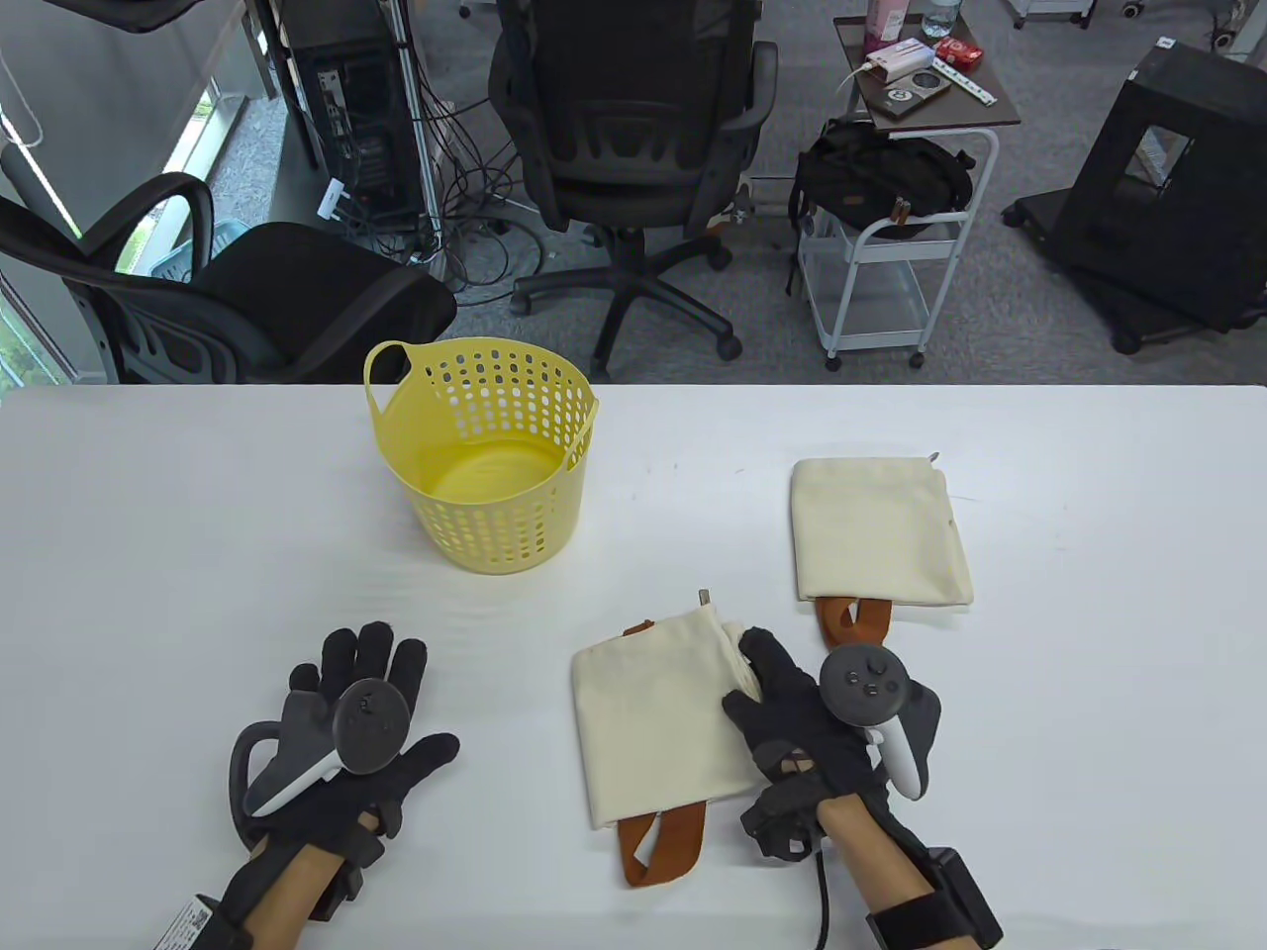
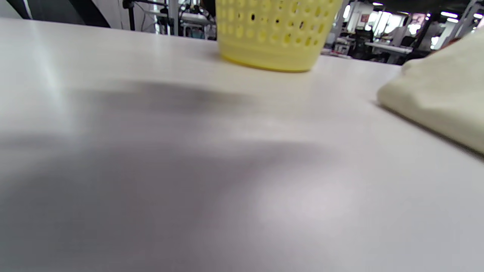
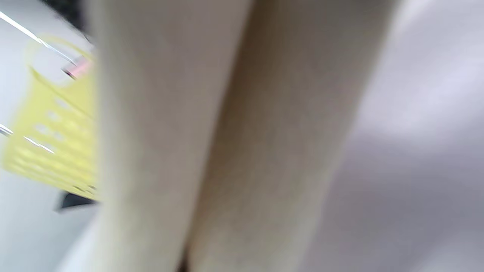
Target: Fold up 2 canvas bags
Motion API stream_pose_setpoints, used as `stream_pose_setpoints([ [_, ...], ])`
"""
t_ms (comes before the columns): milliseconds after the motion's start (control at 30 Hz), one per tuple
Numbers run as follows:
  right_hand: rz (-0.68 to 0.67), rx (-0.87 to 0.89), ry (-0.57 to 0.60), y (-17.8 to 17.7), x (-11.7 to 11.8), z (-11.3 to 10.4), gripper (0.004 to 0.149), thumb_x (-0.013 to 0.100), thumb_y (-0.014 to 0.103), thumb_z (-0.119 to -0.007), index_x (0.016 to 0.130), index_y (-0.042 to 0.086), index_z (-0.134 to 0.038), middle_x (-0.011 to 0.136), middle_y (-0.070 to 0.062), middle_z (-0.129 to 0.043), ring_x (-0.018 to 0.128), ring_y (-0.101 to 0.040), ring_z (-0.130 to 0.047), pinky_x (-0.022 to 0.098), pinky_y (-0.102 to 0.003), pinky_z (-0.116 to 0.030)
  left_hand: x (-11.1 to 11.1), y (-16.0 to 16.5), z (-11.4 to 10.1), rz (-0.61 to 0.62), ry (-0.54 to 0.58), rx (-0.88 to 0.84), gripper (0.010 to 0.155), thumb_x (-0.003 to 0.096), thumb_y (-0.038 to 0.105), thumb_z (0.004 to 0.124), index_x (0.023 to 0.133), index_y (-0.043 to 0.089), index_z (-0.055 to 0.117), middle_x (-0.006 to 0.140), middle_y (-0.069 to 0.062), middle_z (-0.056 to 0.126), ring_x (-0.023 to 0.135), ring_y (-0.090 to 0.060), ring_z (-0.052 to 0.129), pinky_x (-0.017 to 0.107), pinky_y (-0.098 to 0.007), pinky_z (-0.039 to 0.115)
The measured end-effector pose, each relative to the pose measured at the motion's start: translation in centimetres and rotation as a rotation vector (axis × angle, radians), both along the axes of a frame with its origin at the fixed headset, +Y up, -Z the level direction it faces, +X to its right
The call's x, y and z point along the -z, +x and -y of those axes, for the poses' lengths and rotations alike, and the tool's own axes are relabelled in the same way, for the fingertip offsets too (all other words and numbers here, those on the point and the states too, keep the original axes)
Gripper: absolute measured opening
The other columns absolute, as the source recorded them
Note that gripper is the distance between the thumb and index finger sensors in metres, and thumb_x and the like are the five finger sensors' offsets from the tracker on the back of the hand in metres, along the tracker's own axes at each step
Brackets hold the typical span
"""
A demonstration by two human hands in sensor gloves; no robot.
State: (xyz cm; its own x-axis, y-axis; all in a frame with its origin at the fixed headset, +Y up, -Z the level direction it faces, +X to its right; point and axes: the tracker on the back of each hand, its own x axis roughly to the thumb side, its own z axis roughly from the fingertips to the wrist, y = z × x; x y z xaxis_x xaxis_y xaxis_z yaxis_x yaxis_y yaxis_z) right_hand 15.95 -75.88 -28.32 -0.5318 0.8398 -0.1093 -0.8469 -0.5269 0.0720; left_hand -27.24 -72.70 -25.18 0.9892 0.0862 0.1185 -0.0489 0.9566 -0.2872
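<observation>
Two cream canvas bags with brown handles lie folded on the white table [image 1: 148, 515]. The near bag [image 1: 658, 727] lies front centre, its handle [image 1: 661, 853] pointing toward me. My right hand [image 1: 767, 693] grips its right edge, where the cloth is bunched up. This bag fills the blurred right wrist view [image 3: 211, 143] and shows in the left wrist view [image 2: 446, 98]. The far bag [image 1: 876, 534] lies flat behind my right hand. My left hand [image 1: 361, 693] rests flat on the table at front left, fingers spread, holding nothing.
A yellow perforated basket [image 1: 495, 470] stands empty at the table's back centre-left, also in the left wrist view [image 2: 276, 34]. Office chairs, a white cart and cables stand beyond the table's far edge.
</observation>
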Motion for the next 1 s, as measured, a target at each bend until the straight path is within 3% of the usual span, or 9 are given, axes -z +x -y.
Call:
stream_pose_setpoints([
  [167, 0.048, 0.122, 0.150, 2.2, 2.3, -3.5, 0.062, 0.044, 0.022, -0.084, 0.101, 0.021, -0.059, 0.089, -0.010, -0.081, 0.052, -0.022, -0.106, 0.029, -0.034, -0.097, -0.2, -0.4, -0.2, -0.006, 0.011, -0.020, 0.092, 0.0348, 0.065, 0.065, 0.105, 0.032, 0.016, 0.111, -0.001, -0.003, 0.107, -0.039, -0.003, 0.076, -0.067, 0.009],
  [300, 0.074, 0.173, 0.208, 5.3, 5.3, -6.4, 0.060, 0.046, 0.019, -0.080, 0.102, 0.021, -0.059, 0.092, -0.012, -0.078, 0.057, -0.024, -0.103, 0.033, -0.037, -0.095, -0.2, -0.6, -0.3, -0.001, 0.009, -0.026, 0.092, 0.0345, 0.066, 0.066, 0.105, 0.033, 0.016, 0.111, -0.001, -0.004, 0.107, -0.039, -0.004, 0.076, -0.067, 0.008],
  [467, 0.165, 0.178, 0.237, 9.4, 9.4, -8.2, 0.058, 0.048, 0.017, -0.077, 0.102, 0.023, -0.058, 0.096, -0.011, -0.075, 0.062, -0.027, -0.098, 0.039, -0.041, -0.090, 0.0, -1.1, -0.2, -0.020, 0.009, -0.013, 0.092, 0.0341, 0.066, 0.066, 0.105, 0.034, 0.016, 0.111, 0.000, -0.005, 0.107, -0.039, -0.004, 0.076, -0.067, 0.008],
  [633, 0.205, 0.196, 0.185, 13.3, 13.2, -7.1, 0.058, 0.048, 0.017, -0.078, 0.102, 0.024, -0.060, 0.096, -0.011, -0.077, 0.062, -0.027, -0.099, 0.039, -0.042, -0.089, -0.1, -1.5, -0.3, -0.032, 0.010, -0.021, 0.093, 0.0338, 0.066, 0.066, 0.104, 0.033, 0.014, 0.111, 0.000, -0.006, 0.107, -0.038, -0.005, 0.076, -0.067, 0.008],
  [800, 0.281, 0.147, 0.099, 16.7, 15.0, -4.6, 0.057, 0.048, 0.018, -0.079, 0.102, 0.024, -0.062, 0.095, -0.011, -0.078, 0.061, -0.026, -0.099, 0.038, -0.041, -0.089, -0.2, -1.7, -0.3, -0.037, 0.022, -0.011, 0.093, 0.0337, 0.065, 0.066, 0.104, 0.033, 0.015, 0.111, 0.000, -0.005, 0.107, -0.039, -0.005, 0.076, -0.067, 0.008],
  [867, 0.349, -0.009, -0.007, 17.5, 15.3, -3.4, 0.057, 0.048, 0.018, -0.079, 0.102, 0.024, -0.062, 0.095, -0.010, -0.078, 0.062, -0.027, -0.099, 0.039, -0.043, -0.088, -0.2, -1.6, -0.3, -0.037, 0.022, -0.009, 0.093, 0.0338, 0.065, 0.066, 0.104, 0.033, 0.015, 0.111, 0.000, -0.005, 0.107, -0.039, -0.005, 0.076, -0.067, 0.008],
  [1000, 0.428, -0.400, -0.078, 17.4, 15.5, -2.0, 0.059, 0.049, 0.023, -0.083, 0.103, 0.029, -0.061, 0.100, -0.007, -0.074, 0.073, -0.026, -0.095, 0.049, -0.045, -0.085, -0.3, -1.3, -0.2, -0.033, 0.029, 0.040, 0.093, 0.0335, 0.065, 0.066, 0.104, 0.033, 0.015, 0.111, 0.000, -0.005, 0.107, -0.038, -0.005, 0.076, -0.067, 0.007],
])
